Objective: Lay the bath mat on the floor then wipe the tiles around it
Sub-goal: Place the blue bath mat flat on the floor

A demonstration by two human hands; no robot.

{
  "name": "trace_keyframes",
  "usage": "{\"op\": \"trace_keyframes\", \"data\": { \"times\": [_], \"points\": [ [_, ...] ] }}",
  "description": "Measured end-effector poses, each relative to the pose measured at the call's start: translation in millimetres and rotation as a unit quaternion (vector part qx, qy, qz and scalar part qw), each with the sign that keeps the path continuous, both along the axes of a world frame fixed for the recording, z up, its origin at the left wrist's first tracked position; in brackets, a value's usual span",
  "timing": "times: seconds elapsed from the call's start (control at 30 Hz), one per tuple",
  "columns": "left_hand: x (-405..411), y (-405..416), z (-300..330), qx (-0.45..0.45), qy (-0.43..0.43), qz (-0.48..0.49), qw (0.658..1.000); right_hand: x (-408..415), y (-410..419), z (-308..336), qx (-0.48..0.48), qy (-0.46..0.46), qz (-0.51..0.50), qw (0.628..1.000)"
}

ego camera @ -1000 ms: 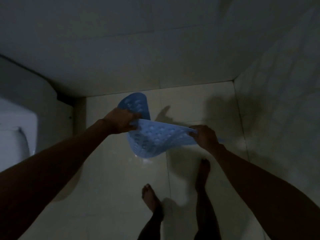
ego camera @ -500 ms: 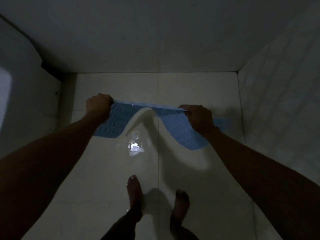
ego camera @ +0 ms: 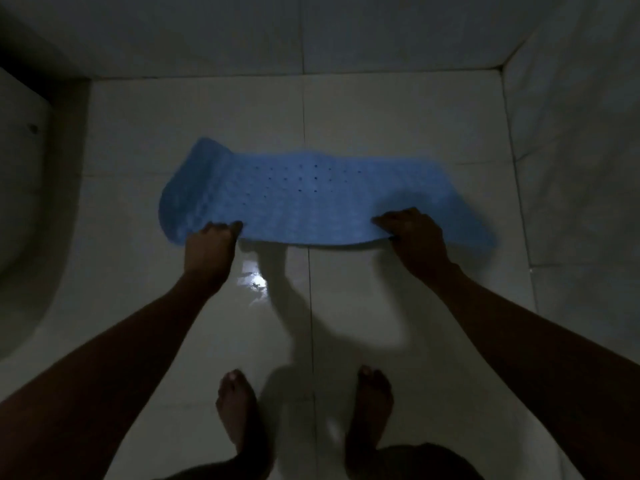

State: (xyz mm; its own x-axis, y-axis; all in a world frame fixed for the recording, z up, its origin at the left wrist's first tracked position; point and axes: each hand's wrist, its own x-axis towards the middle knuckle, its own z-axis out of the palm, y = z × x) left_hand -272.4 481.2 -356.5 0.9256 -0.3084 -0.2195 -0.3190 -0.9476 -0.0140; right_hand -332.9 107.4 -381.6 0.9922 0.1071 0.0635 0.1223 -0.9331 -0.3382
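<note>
A blue rubber bath mat [ego camera: 304,195] with small holes is spread out lengthwise across the white floor tiles [ego camera: 398,112] in dim light. Its far part lies on the tiles, while its left end curls up a little. My left hand [ego camera: 211,247] grips the near edge towards the left. My right hand [ego camera: 412,237] grips the same edge towards the right. The near edge between both hands looks slightly lifted off the floor.
A white toilet base [ego camera: 24,209] curves along the left side. Tiled walls close the space at the back [ego camera: 311,32] and on the right [ego camera: 581,168]. My bare feet [ego camera: 239,410] stand on the wet, glossy tiles just behind the mat.
The mat went from bunched and hanging between my hands to spread out low over the tiles. Both hands moved down and further apart, and my view tilted down.
</note>
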Motion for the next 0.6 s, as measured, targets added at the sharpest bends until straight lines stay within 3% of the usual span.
{"op": "trace_keyframes", "data": {
  "times": [0.07, 0.13, 0.2, 0.27, 0.37, 0.43, 0.53, 0.6],
  "points": [
    [-28.3, 5.3, -47.0, 0.039, 0.045, -0.034, 0.998, -31.6, -0.7, -52.0, -0.010, 0.055, 0.021, 0.998],
    [-48.5, 10.6, -82.4, 0.078, 0.117, -0.073, 0.987, -55.0, -3.1, -97.9, -0.020, 0.175, 0.036, 0.984],
    [-50.3, 10.9, -108.2, 0.119, 0.181, -0.152, 0.964, -57.7, -0.7, -124.3, -0.033, 0.339, 0.070, 0.937],
    [-31.4, 9.7, -126.2, 0.102, 0.186, -0.202, 0.956, -35.0, 3.2, -139.4, -0.002, 0.398, 0.067, 0.915],
    [20.6, 6.8, -156.1, -0.014, 0.088, -0.168, 0.982, 29.4, 17.3, -159.8, 0.050, 0.255, 0.051, 0.964],
    [58.3, -1.4, -185.1, -0.065, 0.018, -0.094, 0.993, 71.4, 24.9, -182.7, 0.004, 0.161, 0.049, 0.986],
    [80.0, -13.5, -233.2, -0.083, 0.014, 0.056, 0.995, 88.7, 25.8, -216.9, -0.106, 0.134, 0.036, 0.985],
    [81.0, -10.1, -259.2, -0.096, -0.002, 0.082, 0.992, 82.5, 22.6, -233.6, -0.131, 0.109, 0.026, 0.985]
  ]
}}
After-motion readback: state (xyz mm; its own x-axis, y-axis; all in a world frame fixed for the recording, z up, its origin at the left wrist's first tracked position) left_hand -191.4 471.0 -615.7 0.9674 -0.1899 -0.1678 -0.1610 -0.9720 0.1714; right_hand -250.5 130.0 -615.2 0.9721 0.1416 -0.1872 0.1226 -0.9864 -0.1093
